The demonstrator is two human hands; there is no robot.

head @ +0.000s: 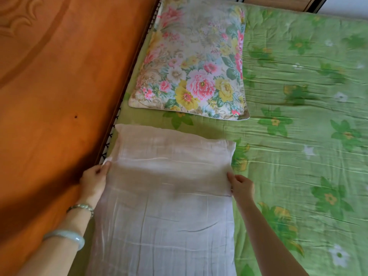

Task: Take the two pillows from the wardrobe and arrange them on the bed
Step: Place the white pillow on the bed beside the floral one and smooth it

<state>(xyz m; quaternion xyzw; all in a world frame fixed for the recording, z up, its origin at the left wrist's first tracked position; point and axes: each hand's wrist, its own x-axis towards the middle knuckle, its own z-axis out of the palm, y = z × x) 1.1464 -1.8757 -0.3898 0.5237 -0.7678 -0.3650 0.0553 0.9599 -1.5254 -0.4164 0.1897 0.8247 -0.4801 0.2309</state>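
Down at the near end of the bed, both hands grip the plain pale pillow (169, 196) by its long sides. The left hand (94, 181) pinches the fabric at the edge nearest the headboard (59, 76), thumb on top and fingers curled under. The right hand (242, 186) is closed on the opposite edge in the same way, thumb pressed onto the cloth. On the left wrist sit a thin metal bracelet (81, 208) and, further up the forearm, a pale green bangle (66, 237).

That pillow lies flat on the green flowered bedsheet (308, 156), its left side just beside the orange wooden headboard, its cover creased with faint lines. Its far short end points toward a second pillow, the floral pillow (195, 62), printed with pink and yellow blooms. The floral pillow rests further along the same headboard, flat on the sheet, with a narrow strip of green showing between the two pillows. The sheet to the right is wrinkled.
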